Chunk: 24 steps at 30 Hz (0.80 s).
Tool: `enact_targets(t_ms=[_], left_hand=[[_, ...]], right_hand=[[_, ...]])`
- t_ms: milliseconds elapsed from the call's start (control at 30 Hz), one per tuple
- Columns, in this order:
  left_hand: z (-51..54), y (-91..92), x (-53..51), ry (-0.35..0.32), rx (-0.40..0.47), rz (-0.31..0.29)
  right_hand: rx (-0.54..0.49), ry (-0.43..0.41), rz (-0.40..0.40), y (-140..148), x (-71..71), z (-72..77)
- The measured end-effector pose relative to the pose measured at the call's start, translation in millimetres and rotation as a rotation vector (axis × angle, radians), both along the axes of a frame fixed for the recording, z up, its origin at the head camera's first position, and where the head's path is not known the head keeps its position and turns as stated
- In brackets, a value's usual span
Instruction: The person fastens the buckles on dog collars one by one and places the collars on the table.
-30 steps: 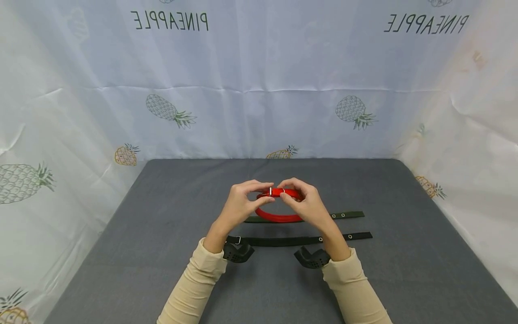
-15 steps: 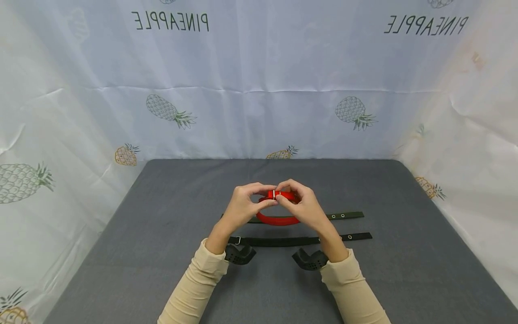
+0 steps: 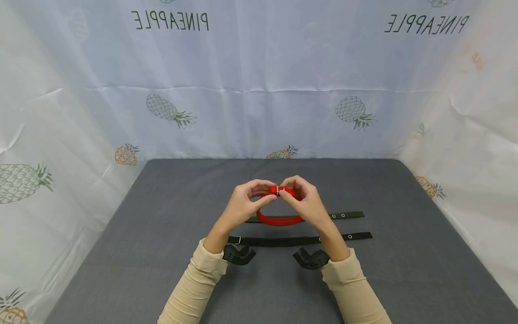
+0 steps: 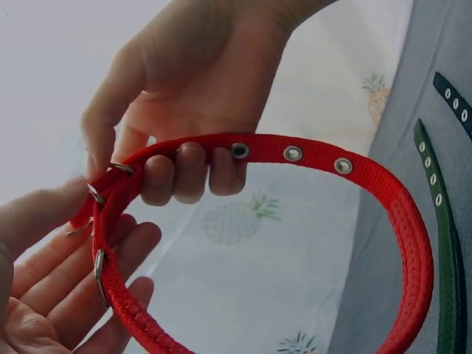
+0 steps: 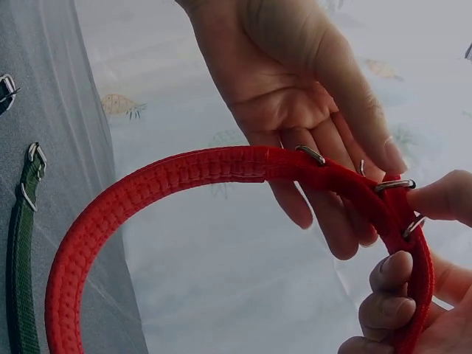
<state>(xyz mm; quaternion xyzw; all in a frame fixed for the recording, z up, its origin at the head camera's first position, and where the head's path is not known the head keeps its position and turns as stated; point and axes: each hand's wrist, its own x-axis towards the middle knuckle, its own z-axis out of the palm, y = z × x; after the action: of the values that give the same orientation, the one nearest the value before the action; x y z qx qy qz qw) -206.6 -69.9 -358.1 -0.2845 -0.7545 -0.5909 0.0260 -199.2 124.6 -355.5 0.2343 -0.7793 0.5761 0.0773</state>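
Observation:
Both hands hold a red dog collar [image 3: 279, 221], bent into a loop above the table. At its buckle [image 5: 395, 184], the thumb of my left hand [image 3: 243, 204] presses from one side with fingers behind the strap. My right hand [image 3: 306, 201] curls its fingers round the strap with eyelets [image 4: 293, 153], its thumb and forefinger close to the metal keeper [image 5: 413, 226]. A short red strap end shows past the buckle. Whether the buckle's prong sits in an eyelet cannot be made out.
On the grey table [image 3: 162, 270] lie a dark green collar [image 3: 349, 215] and, nearer, a black collar [image 3: 279, 241], both stretched out lengthwise. Behind hangs a white curtain [image 3: 259, 126] printed with pineapples.
The buckle of the red collar has shifted slightly right, and the hands have drawn a little closer together around it. The collars on the table have stayed in place.

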Motion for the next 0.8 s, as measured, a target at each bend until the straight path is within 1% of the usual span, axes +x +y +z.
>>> enact_targets(t_ms=[133, 367, 567, 667, 800], left_hand=[[-0.4, -0.9, -1.2, 0.019, -0.002, -0.001], [-0.6, -1.7, -1.2, 0.1, -0.042, 0.036], [-1.1, -0.3, -1.4, 0.171, -0.09, 0.059], [-2.6, 0.2, -2.3, 0.19, -0.106, 0.067], [-3.0, 0.4, -2.2, 0.198, -0.118, 0.078]], right_hand=[[-0.002, -0.001, 0.003, 1.5, -0.8, -0.4], [0.056, 0.003, 0.003, 2.4, 0.2, 1.2], [0.098, -0.012, 0.017, 0.4, 0.6, 1.9], [0.105, -0.021, 0.02, -0.4, 0.8, 1.9], [0.109, -0.036, 0.02, -0.7, 0.2, 0.6]])
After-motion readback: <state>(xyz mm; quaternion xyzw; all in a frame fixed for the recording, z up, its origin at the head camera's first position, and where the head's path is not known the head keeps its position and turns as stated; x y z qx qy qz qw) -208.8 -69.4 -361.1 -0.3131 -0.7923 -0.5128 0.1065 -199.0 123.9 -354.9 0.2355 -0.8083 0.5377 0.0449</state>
